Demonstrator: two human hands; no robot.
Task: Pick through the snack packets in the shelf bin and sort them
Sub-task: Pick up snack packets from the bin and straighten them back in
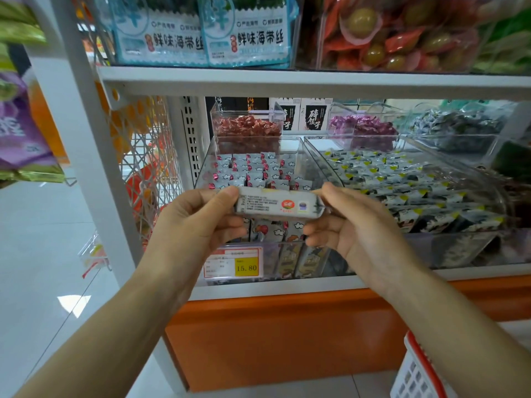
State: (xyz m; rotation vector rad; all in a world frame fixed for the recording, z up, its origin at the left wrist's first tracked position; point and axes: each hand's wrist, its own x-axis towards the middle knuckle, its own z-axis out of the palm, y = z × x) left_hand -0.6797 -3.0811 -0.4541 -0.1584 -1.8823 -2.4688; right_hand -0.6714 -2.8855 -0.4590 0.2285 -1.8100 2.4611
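Snack packet (277, 206), white, printed back facing up: held level above the front edge of the clear shelf bin (311, 156). Left hand (198, 222) pinches its left end; right hand (353, 225) pinches its right end. Bin holds rows of red-marked packets (253, 170). Yellow price tag (234, 264) on the bin's front wall.
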